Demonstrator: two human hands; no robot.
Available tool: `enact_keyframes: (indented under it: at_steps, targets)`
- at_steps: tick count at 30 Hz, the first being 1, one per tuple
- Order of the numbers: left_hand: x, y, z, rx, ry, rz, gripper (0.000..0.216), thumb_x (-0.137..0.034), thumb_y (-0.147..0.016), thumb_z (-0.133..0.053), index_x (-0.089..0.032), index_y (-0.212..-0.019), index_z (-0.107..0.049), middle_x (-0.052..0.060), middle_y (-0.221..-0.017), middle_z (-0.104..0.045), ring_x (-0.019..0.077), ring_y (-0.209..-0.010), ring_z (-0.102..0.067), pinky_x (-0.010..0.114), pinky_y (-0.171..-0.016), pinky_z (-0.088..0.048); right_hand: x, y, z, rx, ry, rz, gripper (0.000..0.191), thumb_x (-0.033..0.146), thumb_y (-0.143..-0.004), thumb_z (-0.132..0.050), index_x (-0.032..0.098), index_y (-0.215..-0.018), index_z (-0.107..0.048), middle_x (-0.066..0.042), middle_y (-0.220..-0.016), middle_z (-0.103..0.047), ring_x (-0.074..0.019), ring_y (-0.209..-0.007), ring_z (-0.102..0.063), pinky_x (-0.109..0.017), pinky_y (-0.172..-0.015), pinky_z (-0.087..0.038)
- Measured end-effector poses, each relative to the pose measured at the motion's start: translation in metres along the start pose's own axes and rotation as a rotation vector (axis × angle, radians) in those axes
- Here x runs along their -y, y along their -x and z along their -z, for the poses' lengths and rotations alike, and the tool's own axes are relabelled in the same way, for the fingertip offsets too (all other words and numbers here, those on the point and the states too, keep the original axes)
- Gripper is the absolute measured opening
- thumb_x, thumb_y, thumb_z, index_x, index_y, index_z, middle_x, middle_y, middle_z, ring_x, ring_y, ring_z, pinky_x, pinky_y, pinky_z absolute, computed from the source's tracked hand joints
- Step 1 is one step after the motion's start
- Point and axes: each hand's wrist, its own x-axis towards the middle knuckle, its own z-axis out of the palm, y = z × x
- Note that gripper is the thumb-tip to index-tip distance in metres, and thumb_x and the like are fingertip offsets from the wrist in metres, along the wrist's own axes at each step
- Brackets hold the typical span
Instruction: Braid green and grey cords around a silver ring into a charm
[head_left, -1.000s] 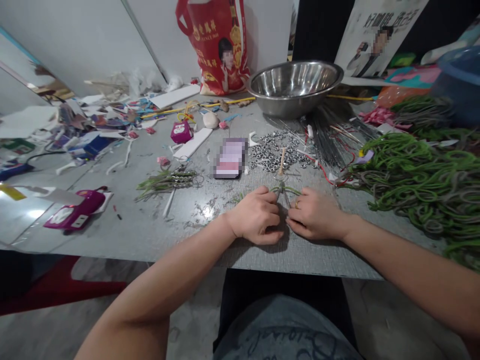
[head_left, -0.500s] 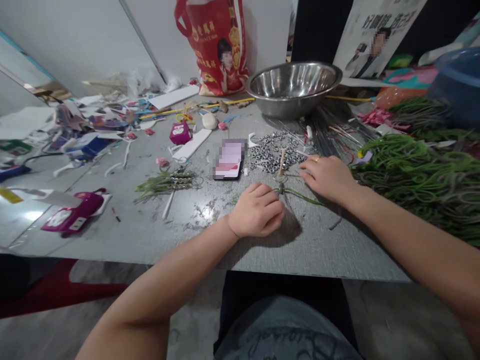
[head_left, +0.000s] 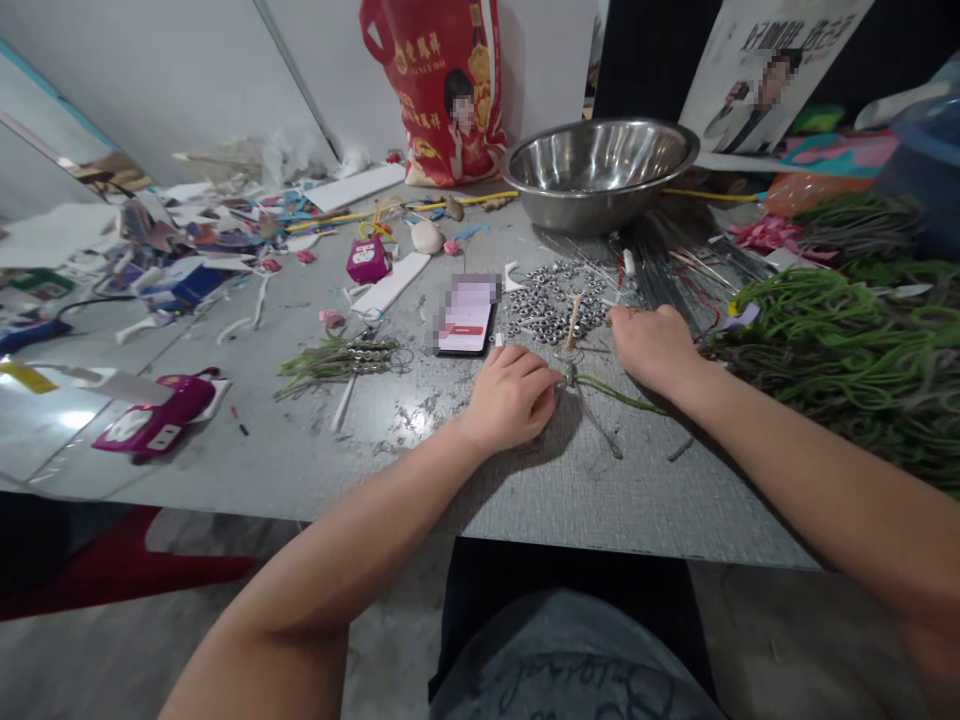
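From where I stand, the counter (head_left: 540, 515) is grey, finely streaked and blotched darker in places. The cord (head_left: 619, 397) between the hands is green, and the heap of cords (head_left: 817, 350) at the right mixes bright green with dull grey. The beads (head_left: 541, 318) shine silver with dark spots, like the silvery bowl (head_left: 600, 210) behind them. I see a red bag (head_left: 424, 110) with gold lettering, a lilac phone screen (head_left: 471, 312) with a red bar, a purple-and-white power strip (head_left: 154, 430), and black script across a dark grey-blue shirt (head_left: 570, 640).
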Motion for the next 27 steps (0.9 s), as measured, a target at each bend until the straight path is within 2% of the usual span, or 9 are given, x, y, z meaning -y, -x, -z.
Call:
enact_keyframes:
  at_steps: [5,10,13,19,27]
  targets:
    - [0.0,0.001,-0.002,0.05,0.002,0.005,0.023,-0.019,-0.079,-0.047,-0.019,-0.089,-0.068,0.005,-0.086,-0.066,0.0201,-0.084,-0.052,0.036,-0.075,-0.039,-0.003,0.007,-0.002,-0.134,-0.155,-0.017,0.024,0.013,-0.081,-0.044,0.01,-0.099,-0.059,-0.014,-0.076,-0.069,-0.0249,-0.069,-0.062,-0.034,-0.062,-0.032]
    - [0.001,0.002,-0.002,0.02,0.001,-0.038,0.024,-0.016,-0.076,-0.05,-0.023,-0.087,-0.071,0.005,-0.088,-0.065,0.0211,-0.087,-0.051,0.037,-0.076,-0.038,0.011,0.028,0.004,-0.204,-0.694,0.029,0.019,0.022,-0.078,-0.057,0.018,-0.096,-0.058,-0.004,-0.079,-0.07,-0.0191,-0.068,-0.062,-0.03,-0.061,-0.04]
    - [0.001,0.002,-0.004,0.016,-0.007,-0.054,0.024,-0.016,-0.076,-0.05,-0.024,-0.084,-0.072,0.005,-0.089,-0.065,0.0218,-0.089,-0.051,0.037,-0.076,-0.037,0.024,0.039,0.002,-0.168,-0.848,0.068,0.016,0.021,-0.076,-0.06,0.019,-0.091,-0.059,-0.004,-0.079,-0.069,-0.0178,-0.07,-0.062,-0.028,-0.061,-0.042]
    - [0.002,0.003,-0.006,0.044,-0.057,-0.034,0.023,-0.016,-0.077,-0.05,-0.025,-0.075,-0.072,0.004,-0.094,-0.065,0.0227,-0.093,-0.05,0.038,-0.077,-0.037,0.037,0.044,-0.01,-0.145,-0.806,0.131,0.006,0.022,-0.079,-0.059,0.018,-0.084,-0.059,-0.004,-0.08,-0.067,-0.0188,-0.075,-0.06,-0.03,-0.066,-0.041]
    - [0.001,0.002,-0.006,0.082,-0.063,-0.023,0.023,-0.017,-0.076,-0.053,-0.027,-0.081,-0.073,0.004,-0.098,-0.065,0.0235,-0.094,-0.051,0.039,-0.077,-0.037,0.037,0.05,-0.013,-0.201,-0.653,0.175,0.013,0.027,-0.082,-0.058,0.018,-0.09,-0.061,-0.005,-0.078,-0.065,-0.0206,-0.075,-0.058,-0.031,-0.068,-0.038]
